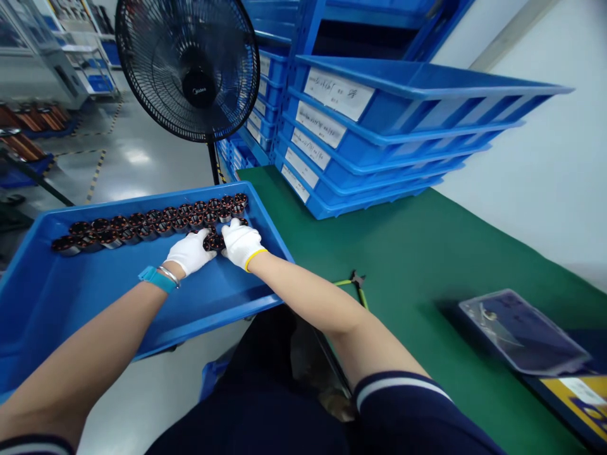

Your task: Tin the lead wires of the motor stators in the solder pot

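Note:
Both my hands wear white gloves and reach into a large blue tray (208, 325). My left hand (191, 251) is closed against the left side of a few small motor stators (213, 241), dark rings with copper windings. On their right side my right hand (241, 243) is closed too, its fingers bent down over them. The gloves partly hide these stators. Just beyond my hands, more stators (147, 230) stand in two close rows along the tray's far side.
Right of the tray, cutting pliers (358, 279) with green handles lie on a green bench mat (379, 253). Stacked blue bins (332, 148) with paper labels stand behind. A black fan (194, 88) rises beyond the tray. At the right sits a clear plastic box (521, 332).

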A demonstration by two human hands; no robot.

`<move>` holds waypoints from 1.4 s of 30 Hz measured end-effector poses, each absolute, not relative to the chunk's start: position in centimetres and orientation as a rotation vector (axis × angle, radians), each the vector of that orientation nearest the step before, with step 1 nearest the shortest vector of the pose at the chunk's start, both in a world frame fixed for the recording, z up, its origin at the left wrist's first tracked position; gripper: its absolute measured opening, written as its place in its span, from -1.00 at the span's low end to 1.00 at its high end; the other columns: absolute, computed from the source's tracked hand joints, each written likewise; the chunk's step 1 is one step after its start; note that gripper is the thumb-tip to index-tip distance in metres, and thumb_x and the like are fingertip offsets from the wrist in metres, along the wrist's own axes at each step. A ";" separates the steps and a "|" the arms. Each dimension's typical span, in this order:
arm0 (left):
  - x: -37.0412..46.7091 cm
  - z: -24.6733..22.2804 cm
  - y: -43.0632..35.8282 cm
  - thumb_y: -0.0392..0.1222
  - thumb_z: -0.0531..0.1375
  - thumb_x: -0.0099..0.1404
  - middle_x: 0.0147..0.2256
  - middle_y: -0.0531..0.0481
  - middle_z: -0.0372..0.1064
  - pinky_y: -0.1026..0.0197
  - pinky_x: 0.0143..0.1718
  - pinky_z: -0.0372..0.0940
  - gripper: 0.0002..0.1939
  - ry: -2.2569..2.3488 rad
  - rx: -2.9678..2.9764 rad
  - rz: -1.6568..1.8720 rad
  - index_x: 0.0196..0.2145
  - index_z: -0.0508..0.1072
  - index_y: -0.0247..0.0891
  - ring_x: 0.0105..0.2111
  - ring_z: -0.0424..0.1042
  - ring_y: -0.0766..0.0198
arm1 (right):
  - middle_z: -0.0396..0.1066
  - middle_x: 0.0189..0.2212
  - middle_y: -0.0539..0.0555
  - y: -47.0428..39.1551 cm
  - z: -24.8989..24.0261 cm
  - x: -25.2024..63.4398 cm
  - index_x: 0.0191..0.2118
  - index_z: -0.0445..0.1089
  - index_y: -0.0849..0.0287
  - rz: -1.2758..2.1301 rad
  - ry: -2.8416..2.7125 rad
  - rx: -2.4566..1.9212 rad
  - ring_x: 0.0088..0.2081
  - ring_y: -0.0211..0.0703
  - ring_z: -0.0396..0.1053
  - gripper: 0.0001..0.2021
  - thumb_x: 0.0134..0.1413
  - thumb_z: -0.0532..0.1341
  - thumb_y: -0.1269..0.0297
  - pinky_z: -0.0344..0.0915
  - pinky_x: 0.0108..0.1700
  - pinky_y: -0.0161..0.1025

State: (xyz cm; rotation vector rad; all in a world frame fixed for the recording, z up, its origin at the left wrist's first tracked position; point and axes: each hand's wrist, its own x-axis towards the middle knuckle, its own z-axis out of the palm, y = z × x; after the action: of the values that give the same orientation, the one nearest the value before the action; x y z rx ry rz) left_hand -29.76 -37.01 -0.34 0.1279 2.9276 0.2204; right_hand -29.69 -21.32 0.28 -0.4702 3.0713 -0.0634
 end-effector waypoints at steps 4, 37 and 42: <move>-30.0 -0.4 -34.8 0.12 0.15 0.26 0.12 -0.30 0.43 0.01 0.00 0.39 -0.32 2.961 0.046 0.255 0.27 0.23 -0.16 0.02 0.51 -0.14 | 0.26 0.08 0.41 -20.6 0.3 -30.4 0.06 0.33 0.27 -0.067 3.103 -0.332 -0.10 0.17 0.48 -0.65 0.22 0.19 0.21 0.43 -0.18 0.03; -31.4 -0.7 -36.0 0.09 0.23 0.20 0.02 -0.30 0.52 0.09 -0.06 0.40 -0.21 2.911 0.189 0.378 0.29 0.15 -0.28 -0.04 0.56 -0.08 | 0.54 -0.06 0.22 -18.5 1.9 -29.9 -0.02 0.46 0.10 -0.207 2.795 -0.595 -0.03 0.17 0.52 -0.65 0.09 0.25 0.10 0.43 -0.09 -0.03; -30.2 -0.4 -38.7 0.15 0.25 0.15 -0.15 -0.34 0.57 0.01 -0.18 0.42 -0.29 2.940 0.005 0.349 0.14 0.28 -0.34 -0.16 0.59 -0.20 | 0.57 -0.08 0.07 -19.7 0.4 -30.0 0.02 0.46 0.04 -0.409 2.728 -0.656 -0.06 -0.02 0.54 -0.62 0.08 0.26 0.08 0.43 -0.10 -0.22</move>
State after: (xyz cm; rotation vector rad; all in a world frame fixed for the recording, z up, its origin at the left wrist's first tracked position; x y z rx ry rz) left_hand -30.18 -38.72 -0.37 0.0047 2.9398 0.3489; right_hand -30.04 -19.71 0.38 -0.6561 2.7279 -0.4091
